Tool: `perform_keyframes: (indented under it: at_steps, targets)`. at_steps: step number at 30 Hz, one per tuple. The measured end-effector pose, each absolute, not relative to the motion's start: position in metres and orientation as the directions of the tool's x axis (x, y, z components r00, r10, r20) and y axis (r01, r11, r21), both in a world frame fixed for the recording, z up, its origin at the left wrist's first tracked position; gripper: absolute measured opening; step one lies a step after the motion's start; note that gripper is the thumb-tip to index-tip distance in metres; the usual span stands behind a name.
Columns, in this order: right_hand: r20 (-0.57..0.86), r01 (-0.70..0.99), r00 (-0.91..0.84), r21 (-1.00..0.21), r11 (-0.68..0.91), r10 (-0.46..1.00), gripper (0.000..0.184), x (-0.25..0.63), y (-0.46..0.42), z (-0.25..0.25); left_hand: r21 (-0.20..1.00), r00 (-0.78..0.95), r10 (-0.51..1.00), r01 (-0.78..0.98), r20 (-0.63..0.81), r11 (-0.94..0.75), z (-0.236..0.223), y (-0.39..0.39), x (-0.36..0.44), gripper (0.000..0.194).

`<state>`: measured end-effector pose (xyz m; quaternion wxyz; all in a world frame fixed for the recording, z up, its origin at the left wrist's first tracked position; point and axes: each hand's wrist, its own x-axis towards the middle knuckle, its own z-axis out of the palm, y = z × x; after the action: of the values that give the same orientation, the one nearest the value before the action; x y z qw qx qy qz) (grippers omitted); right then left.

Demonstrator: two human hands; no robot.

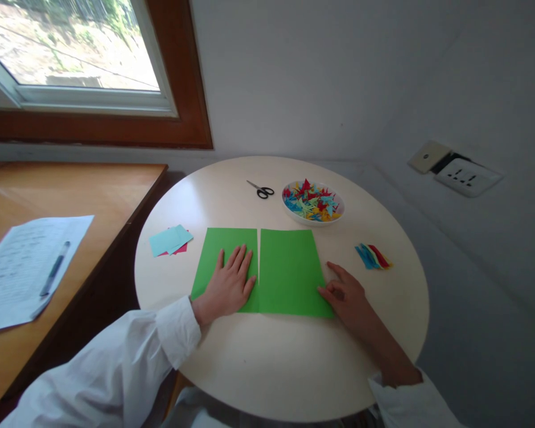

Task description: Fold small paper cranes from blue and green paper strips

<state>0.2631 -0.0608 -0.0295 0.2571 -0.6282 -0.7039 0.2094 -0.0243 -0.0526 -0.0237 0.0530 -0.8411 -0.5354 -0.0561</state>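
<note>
Two green paper sheets lie side by side on the round table, a left sheet (227,239) and a right sheet (289,270). A narrow gap parts them at the top and thins toward the bottom. My left hand (229,285) rests flat on the left sheet with its fingers spread. At the right edge of the right sheet is my right hand (348,297). Its thumb meets the paper's edge, its index finger is stretched out over the table, and the other fingers are partly curled with nothing seen in them.
On the round white table (258,368) are black-handled scissors (263,191), a white bowl (310,222) of colourful folded paper pieces, light blue and pink paper (169,239), and coloured paper strips (372,257). A wooden desk (116,184) at left holds written sheets (22,255) and a pen (54,270).
</note>
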Motion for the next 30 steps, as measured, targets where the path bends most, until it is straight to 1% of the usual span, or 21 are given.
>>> perform_keyframes:
  at_steps: [2,5,10,13,15,19,21,22,23,26,27,28,30]
  targets:
    - [0.094,0.763,-0.068,-0.636,0.112,0.993,0.030,0.265,-0.061,-0.030,-0.027,0.422,0.896,0.906,0.139,-0.423,-0.022,-0.053,-0.024,0.058]
    - [0.085,0.711,-0.062,-0.696,0.104,0.994,0.031,0.269,-0.061,-0.029,-0.021,0.426,0.896,0.904,0.124,-0.427,-0.020,-0.053,-0.024,0.057]
    - [0.094,0.646,-0.042,-0.757,0.099,0.995,0.032,0.271,-0.061,-0.026,-0.004,0.426,0.895,0.903,0.131,-0.429,-0.020,-0.053,-0.024,0.057]
    - [0.103,0.612,-0.002,-0.786,0.082,0.995,0.031,0.269,-0.062,-0.024,0.034,0.424,0.896,0.902,0.134,-0.431,-0.022,-0.051,-0.024,0.056]
    - [0.100,0.599,0.027,-0.798,0.064,0.995,0.029,0.268,-0.063,-0.023,0.085,0.413,0.900,0.901,0.137,-0.426,-0.023,-0.049,-0.026,0.053]
    - [0.127,0.580,0.094,-0.813,0.049,0.987,0.029,0.267,-0.064,-0.023,0.216,0.364,0.904,0.886,0.226,-0.411,-0.016,-0.049,-0.034,0.044]
    - [0.149,0.571,0.116,-0.819,0.056,0.982,0.030,0.267,-0.064,-0.025,0.220,0.361,0.890,0.878,0.278,-0.424,-0.011,-0.054,-0.039,0.041]
    - [0.154,0.566,0.124,-0.823,0.058,0.980,0.031,0.267,-0.064,-0.025,0.199,0.362,0.886,0.883,0.290,-0.426,-0.009,-0.058,-0.041,0.042]
    - [0.157,0.561,0.127,-0.826,0.060,0.979,0.031,0.267,-0.064,-0.026,0.170,0.359,0.887,0.893,0.292,-0.417,-0.009,-0.062,-0.044,0.046]
    - [0.160,0.549,0.127,-0.833,0.065,0.979,0.030,0.267,-0.064,-0.026,0.112,0.334,0.911,0.923,0.242,-0.368,-0.014,-0.075,-0.049,0.079]
    - [0.160,0.545,0.125,-0.835,0.067,0.979,0.029,0.267,-0.064,-0.026,0.106,0.339,0.918,0.925,0.207,-0.366,-0.017,-0.078,-0.050,0.087]
    - [0.158,0.542,0.122,-0.838,0.068,0.980,0.029,0.267,-0.064,-0.026,0.102,0.346,0.922,0.925,0.173,-0.366,-0.020,-0.081,-0.051,0.090]
    - [0.149,0.536,0.116,-0.842,0.064,0.982,0.028,0.267,-0.064,-0.025,0.096,0.355,0.927,0.925,0.119,-0.367,-0.025,-0.083,-0.051,0.091]
